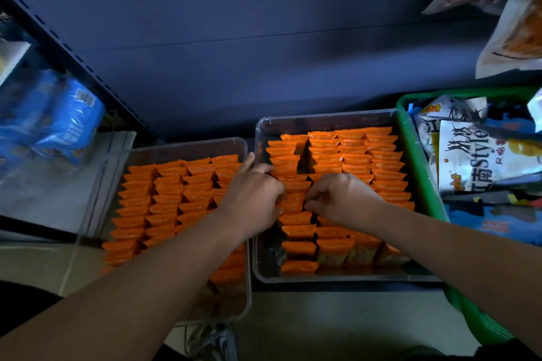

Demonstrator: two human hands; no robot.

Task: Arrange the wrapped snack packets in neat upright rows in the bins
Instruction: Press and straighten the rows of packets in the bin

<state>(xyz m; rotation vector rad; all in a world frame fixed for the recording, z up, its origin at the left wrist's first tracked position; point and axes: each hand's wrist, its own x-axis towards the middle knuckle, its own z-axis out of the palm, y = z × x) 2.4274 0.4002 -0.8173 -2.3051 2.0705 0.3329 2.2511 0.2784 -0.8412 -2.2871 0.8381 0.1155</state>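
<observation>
Two clear bins sit side by side low against a dark blue panel (264,38), with pale floor (337,319) in front of them. The left bin (187,146) and the right bin (322,118) are both packed with orange packets (381,176) standing on edge in rows. Both hands are in the right bin's left-hand column. The right grip (343,199) has its fingers curled, pinching packets there. The left grip (252,193) has its fingertips buried among the packets; I cannot tell whether it clamps any. A green basket (416,161) of mixed snack bags touches the right bin. Blue packs (58,123) lie beyond a black shelf post (73,58) on the left.
</observation>
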